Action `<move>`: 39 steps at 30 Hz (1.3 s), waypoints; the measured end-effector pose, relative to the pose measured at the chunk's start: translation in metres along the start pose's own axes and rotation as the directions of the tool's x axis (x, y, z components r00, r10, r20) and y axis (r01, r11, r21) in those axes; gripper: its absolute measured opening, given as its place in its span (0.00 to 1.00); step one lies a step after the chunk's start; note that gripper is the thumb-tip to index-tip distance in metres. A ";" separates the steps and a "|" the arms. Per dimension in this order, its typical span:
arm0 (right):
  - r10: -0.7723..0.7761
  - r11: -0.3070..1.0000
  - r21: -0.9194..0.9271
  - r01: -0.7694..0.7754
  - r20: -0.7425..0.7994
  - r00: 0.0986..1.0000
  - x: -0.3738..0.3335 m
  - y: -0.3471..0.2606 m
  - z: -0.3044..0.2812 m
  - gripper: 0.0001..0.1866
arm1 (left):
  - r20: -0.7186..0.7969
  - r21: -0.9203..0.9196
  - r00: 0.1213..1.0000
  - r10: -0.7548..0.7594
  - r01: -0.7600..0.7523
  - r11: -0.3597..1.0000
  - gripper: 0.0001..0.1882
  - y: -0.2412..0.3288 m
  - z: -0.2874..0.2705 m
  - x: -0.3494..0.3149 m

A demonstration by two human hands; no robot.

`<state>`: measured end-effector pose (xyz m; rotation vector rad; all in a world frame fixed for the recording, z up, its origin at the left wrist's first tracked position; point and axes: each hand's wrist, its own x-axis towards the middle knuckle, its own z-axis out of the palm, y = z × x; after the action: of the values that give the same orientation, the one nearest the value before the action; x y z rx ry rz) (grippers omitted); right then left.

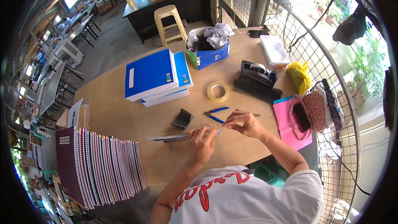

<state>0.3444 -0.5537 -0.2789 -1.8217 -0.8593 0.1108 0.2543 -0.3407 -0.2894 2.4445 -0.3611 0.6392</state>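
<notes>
My left hand (201, 140) grips a thin book or pad (172, 138), seen nearly edge-on near the front of the table. Its kind is hard to make out at this angle. At its right end, my right hand (243, 123) is closed in a pinch with thumb and forefinger; whatever lies between them is too small to name. Just beyond my hands lie cutting pliers (215, 115) with blue handles. A small dark angular piece (182, 118) rests to their left. Farther back, a roll of clear tape (217, 92) lies flat.
Spiral-bound notebooks (110, 168) stand in a long row at left. Blue books (151, 74) are stacked behind. A box of crumpled plastic (211, 56), a tape dispenser (257, 74), a yellow bag (299, 78) and a pink folder (286, 126) occupy the back and right. Wire mesh (331, 157) borders the right side.
</notes>
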 end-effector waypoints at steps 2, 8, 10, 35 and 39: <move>-0.095 0.995 0.016 0.094 0.073 0.993 0.000 -0.003 -0.002 0.06 | 0.032 0.013 0.997 0.066 -0.067 0.998 0.11 -0.003 -0.001 -0.009; -0.159 0.984 -0.053 0.171 0.170 0.972 -0.004 -0.007 0.002 0.05 | -0.011 0.028 0.992 0.124 -0.123 0.992 0.16 -0.001 -0.001 -0.024; -0.160 0.985 -0.032 0.170 0.202 0.966 -0.004 -0.004 0.000 0.06 | -0.014 0.020 0.992 0.126 -0.126 0.992 0.15 -0.001 -0.001 -0.024; 0.066 0.937 -0.348 -0.044 0.050 0.997 0.001 -0.046 0.023 0.13 | -0.030 -0.054 0.999 0.020 -0.022 0.998 0.04 -0.011 0.000 0.001; -0.245 0.817 -0.537 0.211 0.008 0.969 0.002 -0.034 0.031 0.12 | -0.022 -0.051 0.999 0.041 -0.042 0.998 0.05 -0.015 0.000 -0.002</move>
<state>0.3140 -0.5224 -0.2627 -2.2017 -1.1378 -0.3781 0.2584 -0.3286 -0.2971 2.3851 -0.4159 0.6639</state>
